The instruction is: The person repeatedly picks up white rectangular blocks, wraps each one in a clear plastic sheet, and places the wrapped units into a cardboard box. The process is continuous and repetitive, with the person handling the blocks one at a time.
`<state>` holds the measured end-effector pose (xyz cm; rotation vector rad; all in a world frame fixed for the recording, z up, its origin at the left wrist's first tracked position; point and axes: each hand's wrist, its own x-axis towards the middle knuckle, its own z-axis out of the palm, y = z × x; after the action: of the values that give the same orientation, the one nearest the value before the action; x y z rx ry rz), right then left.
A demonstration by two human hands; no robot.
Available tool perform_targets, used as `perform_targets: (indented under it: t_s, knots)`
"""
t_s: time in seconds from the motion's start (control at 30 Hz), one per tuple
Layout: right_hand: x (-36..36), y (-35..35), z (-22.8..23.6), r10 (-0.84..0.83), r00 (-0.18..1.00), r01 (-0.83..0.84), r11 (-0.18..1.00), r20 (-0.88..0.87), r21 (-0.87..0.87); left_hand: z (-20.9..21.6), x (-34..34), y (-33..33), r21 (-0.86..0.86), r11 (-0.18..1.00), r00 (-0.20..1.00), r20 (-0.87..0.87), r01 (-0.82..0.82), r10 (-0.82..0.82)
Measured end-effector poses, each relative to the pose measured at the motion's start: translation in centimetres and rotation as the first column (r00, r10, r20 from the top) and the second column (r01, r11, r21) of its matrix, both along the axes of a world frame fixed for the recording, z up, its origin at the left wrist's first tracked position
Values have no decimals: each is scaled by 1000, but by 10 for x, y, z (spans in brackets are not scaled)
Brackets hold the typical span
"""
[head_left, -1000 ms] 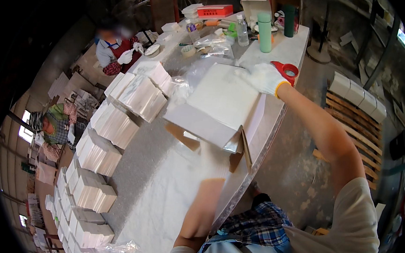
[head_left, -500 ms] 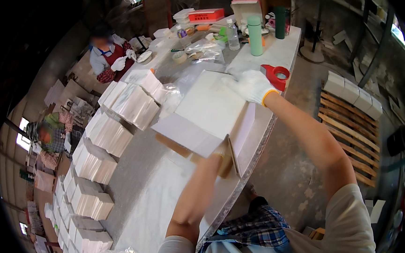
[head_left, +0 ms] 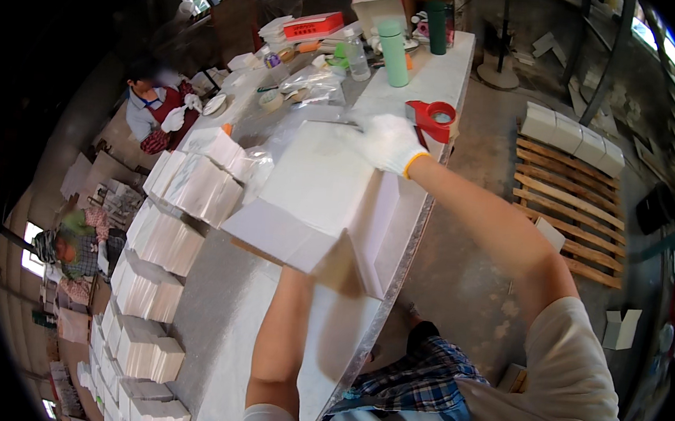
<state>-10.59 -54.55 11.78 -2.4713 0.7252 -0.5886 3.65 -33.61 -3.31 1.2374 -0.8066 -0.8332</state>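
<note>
A white carton (head_left: pixel 312 181) is tilted over the table, its near flaps (head_left: pixel 285 234) standing out and a side flap (head_left: pixel 375 229) folded outward at the right. My right hand (head_left: pixel 389 145), in a white glove with a yellow cuff, lies at the carton's far right edge. Motion smears its fingers. My left forearm (head_left: pixel 282 324) reaches up under the near flap, and the carton hides that hand. Just beyond my right hand is a red tape dispenser (head_left: pixel 434 119).
Stacked white blocks (head_left: pixel 167 245) line the table's left side. At the far end stand a light-green bottle (head_left: pixel 393 54), a dark-green bottle (head_left: pixel 436 30) and a clear bottle (head_left: pixel 356 55). Two people work at the left. A wooden pallet (head_left: pixel 569 195) with white boxes lies at the right.
The carton has shifted a little left and its near side flap has swung wider. My left hand has slipped out of sight behind it. My right hand stays at the far edge.
</note>
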Motion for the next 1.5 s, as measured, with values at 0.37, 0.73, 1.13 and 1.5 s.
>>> perform_targets:
  t_s: [0.37,0.73,1.13,1.5]
  knots:
    - [18,-21,-39,-61,996,66,995,67,-70,-44,20,-11,66,998,999,-37,19,-17]
    - [-2,-7,-12,-78,970,47,990,232,135,8,-105,92,103,917,821,491,-386,290]
    - [-3,-11,-13,-104,964,72,988,243,139,30,-118,91,570,818,435,719,78,-543]
    - [-4,-4,-5,-110,945,48,978,307,202,-29,-106,55,181,978,931,331,100,-156]
